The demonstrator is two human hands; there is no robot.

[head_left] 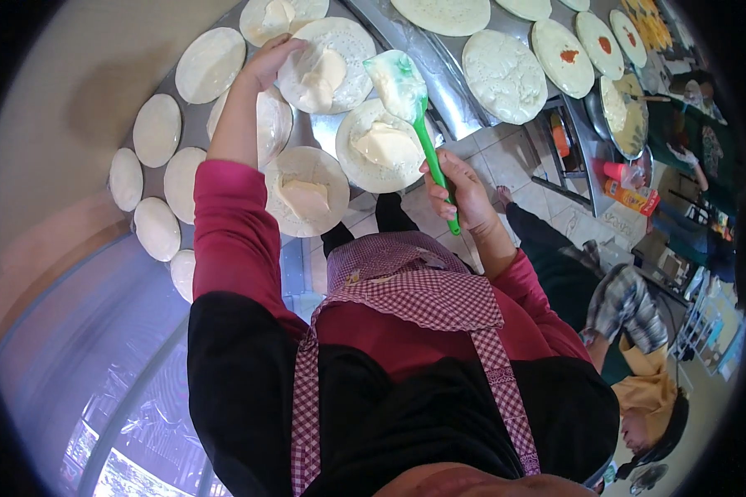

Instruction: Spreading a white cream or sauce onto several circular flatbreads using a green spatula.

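My right hand (464,192) is closed around the handle of a green spatula (428,142), whose broad blade carries a thick smear of white cream. The blade hovers by the right edge of a flat dough round (350,45) with a dollop of pale cream (326,73) on it. At that round's left rim is my left hand (271,62), fingers stretched out, holding nothing I can see. Two nearer rounds also bear cream: one below the blade (358,132) and one to its left (283,207). Several more pale rounds lie left of my left forearm on the metal table (311,128).
On the right, a second metal table (439,62) holds more rounds, some with a red sauce spot (569,56). Past it stand a bowl of pale mixture (613,108), a pink cup (614,171) and a red-yellow package (634,197). A person in plaid (630,306) is at lower right.
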